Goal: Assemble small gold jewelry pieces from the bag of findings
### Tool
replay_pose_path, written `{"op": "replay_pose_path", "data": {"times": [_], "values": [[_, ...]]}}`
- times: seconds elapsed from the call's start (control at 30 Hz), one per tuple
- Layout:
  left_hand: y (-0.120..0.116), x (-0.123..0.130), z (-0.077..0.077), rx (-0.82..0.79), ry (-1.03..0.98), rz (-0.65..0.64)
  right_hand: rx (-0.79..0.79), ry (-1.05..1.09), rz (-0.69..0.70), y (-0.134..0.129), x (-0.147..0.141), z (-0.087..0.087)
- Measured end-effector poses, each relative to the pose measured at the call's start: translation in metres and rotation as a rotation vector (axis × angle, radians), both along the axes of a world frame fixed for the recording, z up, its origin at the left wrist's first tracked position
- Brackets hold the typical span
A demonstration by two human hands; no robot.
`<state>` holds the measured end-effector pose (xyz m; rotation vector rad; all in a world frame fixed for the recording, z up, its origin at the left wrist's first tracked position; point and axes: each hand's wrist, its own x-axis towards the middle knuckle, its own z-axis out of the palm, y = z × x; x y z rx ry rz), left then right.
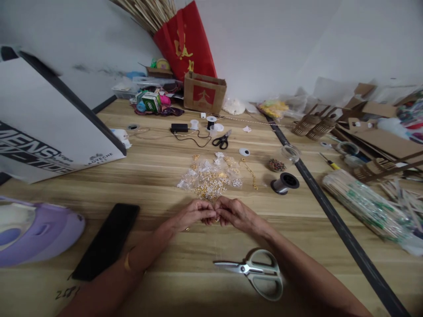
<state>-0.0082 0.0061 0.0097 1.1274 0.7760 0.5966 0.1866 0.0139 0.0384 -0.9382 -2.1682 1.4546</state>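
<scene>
Golden and tiny, one piece (pixel 217 219) is pinched between the closed fingertips of the left hand (pixel 195 212) and right hand (pixel 236 213). Just beyond this grip lie clear packets (pixel 205 169) and loose shiny bits (pixel 211 189). Well beyond, a red bag (pixel 202 48) contains thin sticks (pixel 148 13), behind a brown paper bag (pixel 205 94). Pale-handled scissors (pixel 244 268) lie nearer than the grip, between the forearms.

Pale scissors (pixel 244 268), phone (pixel 107 241), trinkets (pixel 211 187) (shiny) on wood-grained table (pixel 172 277).

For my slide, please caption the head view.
Bare left hand and bare right hand meet beside small gold and silver pieces, pale-handled steel scissors lying nearer the wearer.
</scene>
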Motion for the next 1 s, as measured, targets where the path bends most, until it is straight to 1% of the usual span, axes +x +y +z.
{"op": "replay_pose_path", "data": {"times": [0.13,0.23,0.43,0.57,0.8,1.0], "values": [[0.0004,-0.0007,-0.0004,0.012,0.007,0.009,-0.057,0.045,0.006,-0.0002,-0.0006,-0.0019],[0.0002,-0.0016,0.001,0.043,-0.008,-0.017,-0.084,0.071,0.042,-0.0001,-0.0015,-0.0013],[0.0009,-0.0027,0.0006,0.073,-0.01,-0.052,0.014,0.038,0.061,-0.0004,-0.0009,0.0006],[0.0025,-0.0024,-0.0021,0.066,-0.011,-0.076,0.018,0.043,0.082,-0.0007,0.0,0.0012],[0.0028,-0.0027,-0.005,0.033,0.015,-0.064,0.057,-0.009,0.086,-0.0003,0.0013,-0.001],[0.0025,-0.0027,-0.0035,0.031,-0.012,-0.06,0.104,-0.075,0.082,-0.0006,0.002,0.003]]}}
